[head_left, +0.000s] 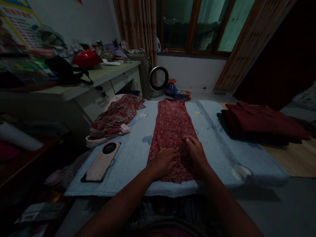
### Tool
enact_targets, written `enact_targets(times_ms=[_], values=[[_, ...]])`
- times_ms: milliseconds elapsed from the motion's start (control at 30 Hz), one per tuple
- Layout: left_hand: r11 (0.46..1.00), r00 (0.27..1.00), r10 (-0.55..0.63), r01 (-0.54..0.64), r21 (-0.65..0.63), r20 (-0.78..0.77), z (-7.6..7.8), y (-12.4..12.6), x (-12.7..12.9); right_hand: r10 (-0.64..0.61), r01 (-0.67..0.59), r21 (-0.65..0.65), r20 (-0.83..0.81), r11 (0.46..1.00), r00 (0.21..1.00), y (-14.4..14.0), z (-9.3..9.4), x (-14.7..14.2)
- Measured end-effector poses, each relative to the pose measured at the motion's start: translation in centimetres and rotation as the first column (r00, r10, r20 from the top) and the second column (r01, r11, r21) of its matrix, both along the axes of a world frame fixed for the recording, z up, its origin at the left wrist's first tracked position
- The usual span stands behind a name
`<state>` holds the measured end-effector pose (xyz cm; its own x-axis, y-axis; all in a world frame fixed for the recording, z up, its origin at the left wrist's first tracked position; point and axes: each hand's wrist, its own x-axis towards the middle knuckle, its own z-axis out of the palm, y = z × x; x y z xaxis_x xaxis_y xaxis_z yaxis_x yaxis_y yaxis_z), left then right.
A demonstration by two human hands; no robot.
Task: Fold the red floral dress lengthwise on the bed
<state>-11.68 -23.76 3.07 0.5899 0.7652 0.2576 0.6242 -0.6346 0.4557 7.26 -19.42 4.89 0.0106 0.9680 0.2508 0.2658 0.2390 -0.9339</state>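
Observation:
A long dark red garment with a small pale print lies lengthwise on a light blue blanket, narrower at its far end. My left hand rests on its near part, palm down, with the fingers lying on the cloth. Just to the right, my right hand is closed over the garment's right side, thumb uppermost. Its curled fingers hide whether cloth is pinched in them. Between both hands the fabric looks slightly rumpled.
A pink phone lies face down at left, near a crumpled patterned garment. Folded dark red clothes are stacked at right. A cluttered desk stands left; an appliance with an open round door and a blue-orange ride-on toy are behind.

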Motion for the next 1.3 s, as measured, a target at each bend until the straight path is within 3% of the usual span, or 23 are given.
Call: enact_targets(times_ms=[133,267,367,567,733,867,1000,1300], values=[[1.000,1.000,0.016,-0.016,-0.003,0.015,0.0,0.1,-0.1,0.105,-0.103,-0.036,0.092,0.994,0.990,3.2,0.9,1.8],[1.000,1.000,-0.004,0.003,0.024,0.027,0.6,0.4,0.9,0.197,-0.207,0.001,0.304,0.978,0.932,5.9,0.2,1.9],[0.999,0.999,-0.020,0.019,0.039,0.031,0.8,0.5,1.9,0.232,-0.289,0.033,0.509,0.957,0.829,7.1,-0.8,1.3],[0.995,0.995,-0.101,0.101,0.013,-0.004,-0.3,0.5,3.0,0.162,-0.406,0.115,0.793,0.907,0.587,7.8,-2.4,0.7],[0.995,0.995,-0.096,0.096,-0.015,-0.005,-0.9,0.4,2.8,0.168,-0.337,0.004,0.862,0.941,0.478,8.9,-3.3,1.1],[0.996,0.996,-0.084,0.083,-0.036,-0.028,-1.0,0.2,2.7,0.175,-0.247,-0.062,0.867,0.967,0.466,10.7,-3.6,1.3],[0.995,0.996,-0.087,0.086,-0.041,-0.026,-1.0,0.1,2.7,0.196,-0.247,-0.079,0.845,0.966,0.497,12.1,-3.9,1.5],[0.994,0.997,-0.080,0.078,-0.083,-0.024,-0.8,-0.2,2.6,0.002,-0.180,0.148,0.767,0.972,0.642,13.6,-5.5,2.3]])
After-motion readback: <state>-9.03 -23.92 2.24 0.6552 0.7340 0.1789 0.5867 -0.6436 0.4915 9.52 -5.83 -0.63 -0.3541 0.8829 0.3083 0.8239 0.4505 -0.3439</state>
